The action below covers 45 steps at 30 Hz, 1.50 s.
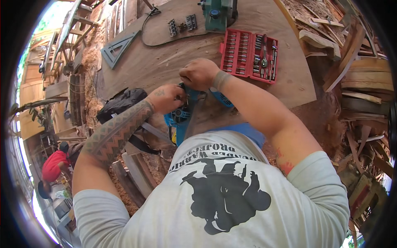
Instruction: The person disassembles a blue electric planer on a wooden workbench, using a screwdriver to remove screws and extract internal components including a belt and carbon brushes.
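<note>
A blue power tool with dark inner parts showing stands at the table's near edge, against my body. Curled around its upper part is my left hand, fingers closed on it. Just beyond, my right hand is closed over the tool's far end; whatever its fingers grip is hidden beneath them. A separate-looking blue piece with slots shows below my right wrist, partly covered by the forearm.
A red socket set case lies unfolded on the wooden table. Farther off are a green power tool, small dark metal parts and a grey triangular square. A black bag lies left. A person in red is far left.
</note>
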Motion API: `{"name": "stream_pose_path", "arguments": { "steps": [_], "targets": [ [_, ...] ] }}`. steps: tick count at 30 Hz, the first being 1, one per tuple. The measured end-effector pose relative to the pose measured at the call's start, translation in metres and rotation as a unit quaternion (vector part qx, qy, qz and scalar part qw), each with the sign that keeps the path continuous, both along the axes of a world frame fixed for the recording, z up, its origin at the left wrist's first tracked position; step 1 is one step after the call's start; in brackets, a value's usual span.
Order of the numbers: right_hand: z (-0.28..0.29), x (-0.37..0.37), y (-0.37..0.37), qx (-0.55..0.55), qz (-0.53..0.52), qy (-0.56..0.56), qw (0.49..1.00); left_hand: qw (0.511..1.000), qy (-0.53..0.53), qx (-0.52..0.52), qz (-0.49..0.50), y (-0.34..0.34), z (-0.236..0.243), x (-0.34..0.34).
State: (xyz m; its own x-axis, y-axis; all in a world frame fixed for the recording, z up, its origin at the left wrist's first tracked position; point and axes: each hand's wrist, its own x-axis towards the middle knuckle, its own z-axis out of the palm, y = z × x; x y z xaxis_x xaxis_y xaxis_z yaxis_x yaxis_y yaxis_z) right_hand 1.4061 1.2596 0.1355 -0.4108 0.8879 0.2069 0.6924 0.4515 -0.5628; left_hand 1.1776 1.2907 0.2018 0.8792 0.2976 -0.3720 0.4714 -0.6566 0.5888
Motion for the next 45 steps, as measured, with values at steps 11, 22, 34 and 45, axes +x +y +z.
{"name": "stream_pose_path", "arguments": {
  "steps": [11,22,34,45],
  "targets": [
    [-0.011,0.001,0.017,0.062,0.107,0.01,0.992,0.998,-0.023,0.037,0.051,-0.015,-0.004,-0.012],
    [-0.01,0.007,0.007,0.095,0.108,0.039,0.989,0.998,-0.022,-0.016,0.056,-0.017,-0.008,-0.008],
    [-0.014,0.008,0.005,0.093,0.096,0.047,0.99,0.993,0.022,-0.01,0.117,-0.012,0.001,0.002],
    [-0.011,0.013,0.003,0.08,0.068,0.022,0.994,0.996,0.031,0.082,-0.006,-0.007,0.015,0.017]
  ]
}}
